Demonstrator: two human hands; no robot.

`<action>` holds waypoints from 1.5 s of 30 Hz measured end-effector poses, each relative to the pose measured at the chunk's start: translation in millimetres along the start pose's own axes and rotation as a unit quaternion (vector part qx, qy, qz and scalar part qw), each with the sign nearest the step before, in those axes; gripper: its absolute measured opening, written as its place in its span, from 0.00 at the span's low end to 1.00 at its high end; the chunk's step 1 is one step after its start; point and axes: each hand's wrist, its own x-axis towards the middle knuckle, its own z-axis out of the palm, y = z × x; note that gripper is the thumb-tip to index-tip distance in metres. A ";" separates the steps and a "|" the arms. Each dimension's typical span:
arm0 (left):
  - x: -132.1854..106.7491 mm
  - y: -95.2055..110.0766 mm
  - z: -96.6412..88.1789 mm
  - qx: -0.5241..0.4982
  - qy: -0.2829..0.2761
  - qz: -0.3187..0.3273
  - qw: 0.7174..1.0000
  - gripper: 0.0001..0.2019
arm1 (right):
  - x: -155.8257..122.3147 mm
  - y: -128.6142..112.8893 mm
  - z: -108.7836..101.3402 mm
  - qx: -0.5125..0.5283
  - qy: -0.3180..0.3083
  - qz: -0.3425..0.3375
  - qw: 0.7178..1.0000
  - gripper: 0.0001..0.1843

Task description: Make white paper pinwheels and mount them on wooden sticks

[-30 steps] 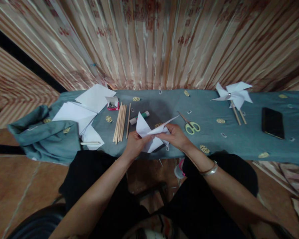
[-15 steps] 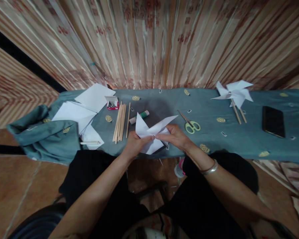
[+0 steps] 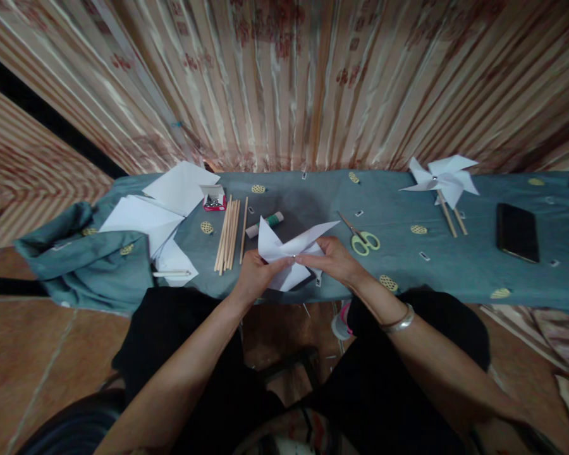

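Note:
A white paper pinwheel [image 3: 284, 251] is held between my two hands at the near edge of the cloth-covered table. My left hand [image 3: 255, 276] is closed on its left side, thumb reaching toward the centre. From the right, my right hand [image 3: 334, 258] grips it, its thumb also near the small shiny pin in the middle. The fingers beneath the paper are hidden. Just beyond the pinwheel lies a glue stick [image 3: 264, 224]. Green-handled scissors [image 3: 360, 239] rest to the right of my right hand.
Wooden sticks [image 3: 227, 237] lie left of centre, beside a small red box of metal pins [image 3: 214, 198]. White paper sheets [image 3: 145, 218] and a pen [image 3: 171, 273] are at the left. Finished pinwheels on sticks [image 3: 443, 182] and a black phone [image 3: 516, 232] lie at the right. A curtain [image 3: 284, 82] hangs behind.
Both hands keep their grip on the pinwheel almost unmoved. The view shifts very slightly; nothing is picked up or let go.

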 end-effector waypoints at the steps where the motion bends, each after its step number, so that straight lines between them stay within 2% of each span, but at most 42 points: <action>1: 0.2 -0.4 0.0 0.001 0.002 0.002 1.000 0.18 | 0.1 0.1 -0.1 -0.004 -0.002 -0.004 1.000 0.18; 11: -2.0 0.6 0.3 -0.025 -0.019 -0.027 0.999 0.18 | -0.4 -3.0 -3.2 -0.029 -0.047 -0.010 0.998 0.13; 15: -3.6 -1.1 1.3 -0.043 -0.021 -0.030 0.998 0.18 | -2.1 -3.9 -1.8 -0.019 -0.046 -0.005 0.999 0.12; 21: -2.0 -4.1 2.8 -0.052 -0.020 -0.042 0.998 0.20 | -3.1 -3.8 -1.9 -0.006 -0.045 0.001 0.999 0.16; 25: 3.4 -4.7 4.5 -0.113 0.008 -0.023 0.993 0.19 | 0.5 -9.3 -7.9 -0.019 0.007 -0.047 0.999 0.22; 30: 9.8 2.1 5.3 -0.213 0.073 -0.002 0.974 0.27 | 4.3 -12.7 -24.5 -0.006 0.159 -0.114 0.981 0.22; 33: 11.1 5.0 5.6 -0.224 0.079 -0.003 0.971 0.29 | 4.3 -11.4 -31.5 -0.014 0.182 -0.124 0.975 0.24; 36: 9.4 3.9 5.7 -0.200 0.069 0.002 0.977 0.27 | 3.7 -11.5 -31.5 -0.038 0.156 -0.123 0.979 0.26; 39: 4.9 1.6 4.4 -0.131 0.050 -0.003 0.990 0.22 | 3.0 -14.6 -27.0 -0.054 0.102 -0.112 0.987 0.27; 42: 0.6 0.6 1.7 -0.045 0.035 -0.005 0.998 0.19 | 1.8 -17.5 -20.9 -0.046 0.028 -0.098 0.994 0.24; 45: -0.1 0.1 -0.7 -0.008 0.021 0.016 1.000 0.18 | 0.1 -16.8 -14.5 -0.016 -0.033 -0.070 0.997 0.19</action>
